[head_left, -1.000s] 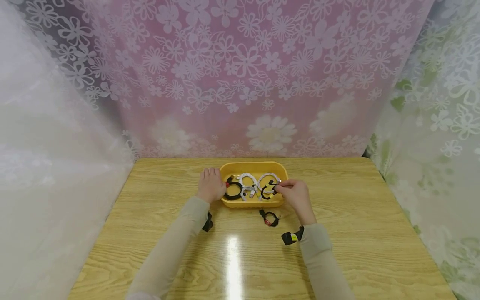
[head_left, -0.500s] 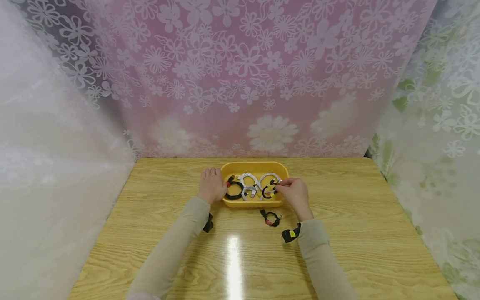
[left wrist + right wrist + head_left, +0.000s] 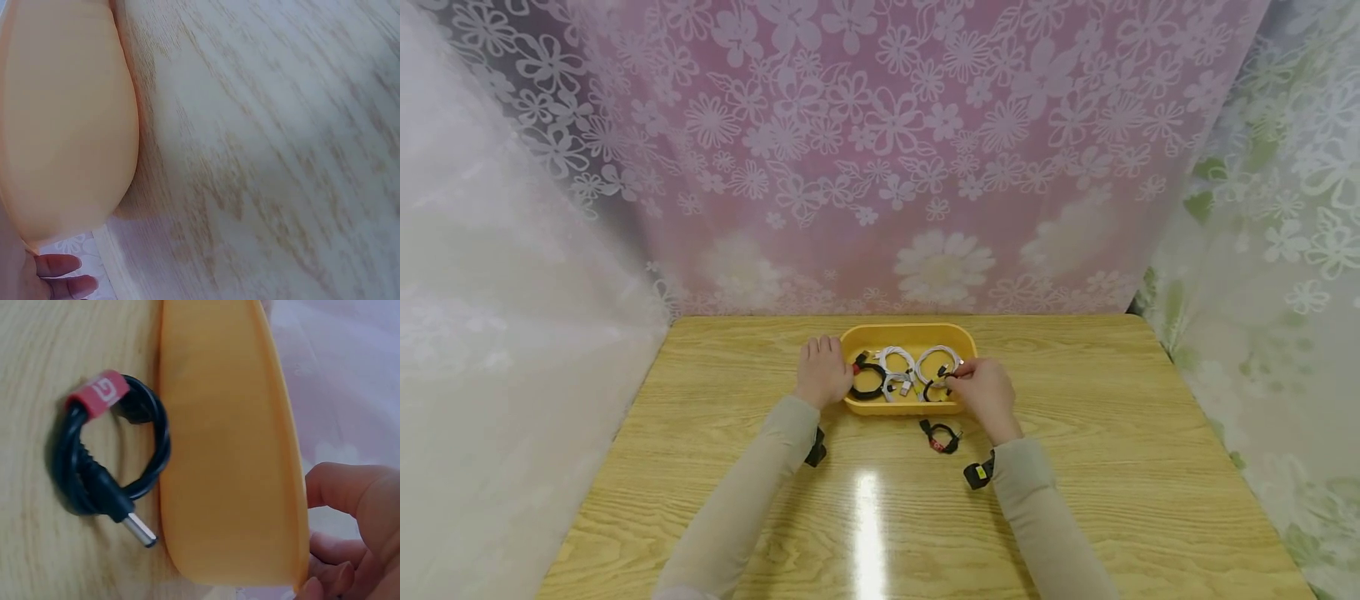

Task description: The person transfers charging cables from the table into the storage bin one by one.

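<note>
A yellow plastic bin stands on the wooden table, with several coiled cables in it. My left hand grips its left end; two of that hand's fingers show past the bin's end in the left wrist view. Over the bin's right end, my right hand pinches a small black cable with a yellow tie, low inside the bin. In the right wrist view the bin wall hides the fingertips and the cable. Left of that cable lie white coiled cables and a black coiled cable with a red tie.
Outside the bin, just in front of it, a black coiled cable with a red strap and a barrel plug lies on the table. A pink flowered curtain hangs behind the table, with pale curtains at both sides.
My right hand has shifted slightly left and lower into the bin, with the black cable between its fingers. The left hand stays at the bin's left end.
</note>
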Demonstrator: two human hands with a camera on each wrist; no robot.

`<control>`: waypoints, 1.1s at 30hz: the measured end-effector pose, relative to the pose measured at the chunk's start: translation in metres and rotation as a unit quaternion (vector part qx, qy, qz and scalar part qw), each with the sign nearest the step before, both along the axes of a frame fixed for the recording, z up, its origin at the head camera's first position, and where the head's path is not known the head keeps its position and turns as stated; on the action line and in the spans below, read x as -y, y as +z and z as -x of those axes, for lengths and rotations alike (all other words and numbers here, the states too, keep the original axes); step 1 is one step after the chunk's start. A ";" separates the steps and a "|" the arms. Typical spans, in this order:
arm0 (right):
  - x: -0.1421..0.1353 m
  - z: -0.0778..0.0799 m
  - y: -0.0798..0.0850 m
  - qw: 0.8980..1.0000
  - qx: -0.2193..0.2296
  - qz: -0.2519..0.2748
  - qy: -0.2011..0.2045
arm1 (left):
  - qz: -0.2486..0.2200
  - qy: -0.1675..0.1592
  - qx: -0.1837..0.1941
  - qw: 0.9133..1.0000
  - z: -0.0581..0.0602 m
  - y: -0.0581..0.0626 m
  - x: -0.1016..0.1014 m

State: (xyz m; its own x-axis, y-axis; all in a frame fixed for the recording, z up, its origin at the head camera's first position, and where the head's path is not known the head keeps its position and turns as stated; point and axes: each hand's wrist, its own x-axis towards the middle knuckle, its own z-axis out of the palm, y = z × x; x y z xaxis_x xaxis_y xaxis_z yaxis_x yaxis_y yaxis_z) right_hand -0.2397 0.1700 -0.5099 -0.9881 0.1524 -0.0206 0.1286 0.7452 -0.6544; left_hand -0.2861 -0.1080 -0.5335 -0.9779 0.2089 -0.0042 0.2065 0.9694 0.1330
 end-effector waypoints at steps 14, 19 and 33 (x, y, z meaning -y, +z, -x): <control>0.006 -0.006 -0.008 0.995 -0.022 -0.097 0.014 | -0.018 0.005 -0.005 1.000 -0.002 0.000 0.000; 0.007 -0.005 -0.008 0.993 -0.015 -0.119 0.021 | -0.021 0.003 -0.011 1.000 -0.001 -0.003 0.000; 0.008 -0.001 -0.007 0.988 0.009 -0.150 0.048 | -0.022 0.006 -0.015 1.000 -0.001 -0.003 0.001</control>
State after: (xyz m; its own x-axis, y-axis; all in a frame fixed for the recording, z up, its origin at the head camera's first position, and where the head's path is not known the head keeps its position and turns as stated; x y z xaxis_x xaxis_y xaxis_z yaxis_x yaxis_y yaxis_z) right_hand -0.2391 0.1625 -0.5173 -0.9981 0.0607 -0.0054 0.0578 0.9141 -0.4014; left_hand -0.2846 -0.1087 -0.5360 -0.9798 0.1972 0.0335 0.2000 0.9651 0.1688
